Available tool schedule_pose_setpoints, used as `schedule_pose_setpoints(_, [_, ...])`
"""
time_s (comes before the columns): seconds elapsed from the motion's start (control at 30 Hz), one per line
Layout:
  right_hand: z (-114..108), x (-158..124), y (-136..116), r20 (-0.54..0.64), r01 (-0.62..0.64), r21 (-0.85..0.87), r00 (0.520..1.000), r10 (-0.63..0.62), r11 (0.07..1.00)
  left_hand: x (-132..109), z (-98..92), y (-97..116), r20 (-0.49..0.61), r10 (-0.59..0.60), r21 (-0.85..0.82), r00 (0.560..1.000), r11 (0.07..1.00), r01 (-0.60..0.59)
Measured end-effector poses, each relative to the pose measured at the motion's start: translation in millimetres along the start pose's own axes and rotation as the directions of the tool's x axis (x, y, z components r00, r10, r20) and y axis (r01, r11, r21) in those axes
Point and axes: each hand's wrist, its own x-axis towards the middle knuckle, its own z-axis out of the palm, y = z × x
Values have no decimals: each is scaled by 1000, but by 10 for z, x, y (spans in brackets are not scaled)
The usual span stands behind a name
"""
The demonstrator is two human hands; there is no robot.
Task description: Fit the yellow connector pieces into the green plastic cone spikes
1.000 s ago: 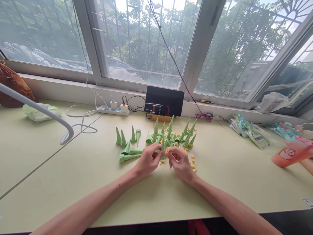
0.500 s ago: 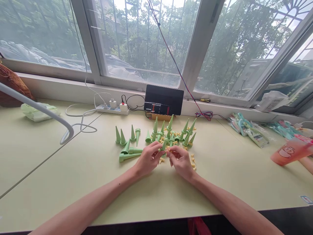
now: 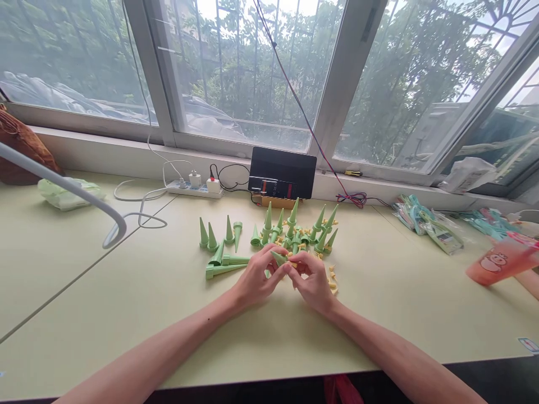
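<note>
My left hand (image 3: 261,274) is closed round a green plastic spike (image 3: 278,258), whose pointed end leans up to the left. Fingers of my right hand (image 3: 310,279) pinch a small yellow plastic piece (image 3: 293,264) against the spike's other end, so the two hands meet. Partly hidden by the fingers is where the pieces join. Just beyond the hands stands a cluster of green spikes (image 3: 293,213), with yellow pieces among them. Left of my left hand, several more spikes (image 3: 225,270) lie or stand. Loose yellow pieces (image 3: 332,275) lie right of my right hand.
A dark tablet (image 3: 283,171) leans at the back by the window, right of a power strip (image 3: 196,191). Packaged items (image 3: 429,221) lie at the right, near a red drink cup (image 3: 501,261) beside another person's arm. A grey curved bar (image 3: 71,188) crosses the left side.
The spike in my left hand has tipped from near upright to leaning left. My hands have come closer together, with the yellow piece now against the spike's end.
</note>
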Motion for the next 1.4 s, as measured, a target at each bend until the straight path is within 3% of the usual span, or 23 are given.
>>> schedule_pose_setpoints(0.47, [1, -13, -83, 53, 60, -32, 997, -59, 998, 33, 13, 65, -129, 134, 121, 983, 986, -119])
schedule_pose_setpoints(0.77, [-28, -20, -85, 86, -3, 181, 996, -13, 983, 58, -43, 197, -285, 198, 214, 938, 967, -139])
schedule_pose_setpoints(1.13, [-26, 3, -27, 156, -70, 185, 987, 41, 980, 47, -41, 194, -218, 217, 81, 951, 976, -204])
schedule_pose_setpoints(1.27, [-35, 2, -69, 219, -68, 192, 975, 25, 979, 49, -22, 226, -185, 234, 31, 954, 972, -233])
schedule_pose_setpoints(1.4, [-50, 9, -106, 208, -42, 188, 978, 2, 981, 44, -1, 247, -187, 211, 6, 959, 977, -213])
